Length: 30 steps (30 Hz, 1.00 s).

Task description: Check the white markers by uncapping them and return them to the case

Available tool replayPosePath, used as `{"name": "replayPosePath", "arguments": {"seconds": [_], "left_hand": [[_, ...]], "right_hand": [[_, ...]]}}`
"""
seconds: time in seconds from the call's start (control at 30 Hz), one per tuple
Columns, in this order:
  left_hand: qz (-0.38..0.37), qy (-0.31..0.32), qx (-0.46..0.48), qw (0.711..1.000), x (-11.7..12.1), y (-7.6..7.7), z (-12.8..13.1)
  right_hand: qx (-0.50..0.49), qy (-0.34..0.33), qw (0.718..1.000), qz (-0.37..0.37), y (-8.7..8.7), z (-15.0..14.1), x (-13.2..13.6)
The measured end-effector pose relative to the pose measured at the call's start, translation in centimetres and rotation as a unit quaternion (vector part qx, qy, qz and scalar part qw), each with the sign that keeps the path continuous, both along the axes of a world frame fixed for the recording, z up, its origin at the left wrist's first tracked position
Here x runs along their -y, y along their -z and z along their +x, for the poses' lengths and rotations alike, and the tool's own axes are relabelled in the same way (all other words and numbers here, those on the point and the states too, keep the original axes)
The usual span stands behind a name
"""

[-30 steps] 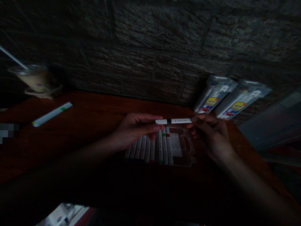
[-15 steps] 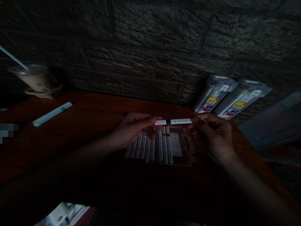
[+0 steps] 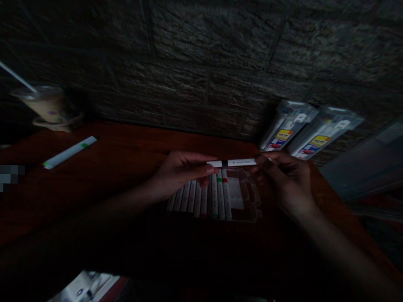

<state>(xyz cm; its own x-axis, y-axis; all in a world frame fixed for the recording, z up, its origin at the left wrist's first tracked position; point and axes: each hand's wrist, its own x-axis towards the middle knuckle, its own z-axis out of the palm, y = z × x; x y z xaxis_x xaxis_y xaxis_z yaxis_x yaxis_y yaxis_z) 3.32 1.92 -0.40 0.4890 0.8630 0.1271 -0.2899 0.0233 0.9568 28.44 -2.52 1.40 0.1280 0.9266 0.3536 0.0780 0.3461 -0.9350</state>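
Observation:
A white marker (image 3: 242, 162) with a black band is held level between my two hands, small print along its barrel. My left hand (image 3: 179, 174) pinches its left end, the thumb tip just below the white end. My right hand (image 3: 288, 174) grips the other end between thumb and fingers. Beneath them lies a clear plastic case (image 3: 252, 216) with a row of white markers (image 3: 197, 201) in it. Green and red bands show on two of these. My left fingers hide the tops of several others.
A white marker with a green band (image 3: 71, 153) lies on the wooden table (image 3: 128, 153) at left. Behind it stands a cup with a straw (image 3: 46, 103). Two clear marker boxes (image 3: 284, 127) lean against the brick wall (image 3: 204, 76) at right. The scene is dim.
My left thumb has slid down from the marker's white end to just below it, and the left fingers have shifted a little. The marker and my right hand stay almost in place.

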Motion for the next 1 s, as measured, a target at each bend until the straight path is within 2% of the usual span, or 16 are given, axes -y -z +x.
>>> {"name": "replayPosePath", "arguments": {"seconds": [0.17, 0.4, 0.83, 1.0], "left_hand": [[-0.022, -0.005, 0.006, 1.0, -0.12, 0.01, 0.01], [-0.025, -0.032, -0.009, 0.999, -0.31, 0.12, 0.0], [0.042, -0.038, -0.062, 0.996, -0.3, 0.1, -0.03], [0.032, -0.047, -0.062, 0.996, -0.17, -0.03, 0.01]], "right_hand": [[0.018, 0.014, 1.0, 0.009, -0.04, -0.17, 0.19], [0.106, 0.029, 0.994, 0.027, -0.77, -0.78, 0.83], [0.103, 0.003, 0.995, 0.017, -0.59, -0.76, 0.71], [0.102, -0.018, 0.995, 0.016, -0.39, -0.81, 0.78]]}}
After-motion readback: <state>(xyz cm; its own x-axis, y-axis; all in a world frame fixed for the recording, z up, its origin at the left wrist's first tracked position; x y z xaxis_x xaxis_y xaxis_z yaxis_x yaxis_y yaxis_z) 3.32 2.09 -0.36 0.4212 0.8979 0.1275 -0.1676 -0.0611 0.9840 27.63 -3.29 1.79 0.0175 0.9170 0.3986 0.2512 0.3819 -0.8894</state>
